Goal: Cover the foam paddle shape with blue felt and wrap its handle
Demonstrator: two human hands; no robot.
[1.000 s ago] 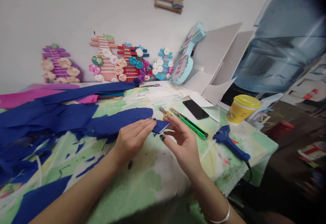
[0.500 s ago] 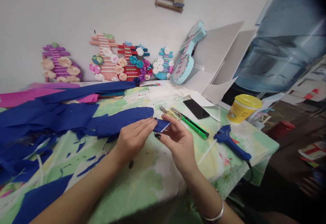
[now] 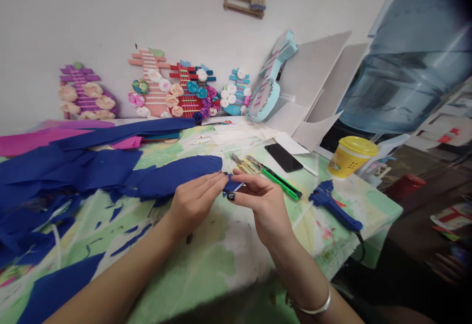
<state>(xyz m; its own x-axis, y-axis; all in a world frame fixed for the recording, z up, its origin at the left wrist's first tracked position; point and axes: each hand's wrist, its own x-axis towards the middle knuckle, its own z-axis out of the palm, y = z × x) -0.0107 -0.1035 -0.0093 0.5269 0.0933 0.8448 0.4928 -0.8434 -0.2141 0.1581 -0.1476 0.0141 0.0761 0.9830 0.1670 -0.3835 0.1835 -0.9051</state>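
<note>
A blue piece [image 3: 184,170], rounded and wrapped in what looks like crepe paper or cloth, lies on the table and narrows towards my hands. My left hand [image 3: 197,198] presses on its narrow end with the fingers together. At the tip, my right hand [image 3: 263,198] pinches the blue material, a pale edge showing, between thumb and fingers. Just behind my right hand lie gold-handled scissors [image 3: 250,165] and a green utility knife [image 3: 282,184]. Part of the narrow end is hidden under my fingers.
Blue sheets and scraps [image 3: 92,169] spread over the left. To the right are a black phone [image 3: 283,158], a blue glue gun [image 3: 335,206] with its cord, and a yellow cup [image 3: 350,159]. Flower-trimmed guitar shapes [image 3: 186,88] lean on the wall; a water jug [image 3: 409,78] stands right.
My right hand has turned and shifted slightly, its fingers now covering more of the blue tip. The left hand stays nearly in place.
</note>
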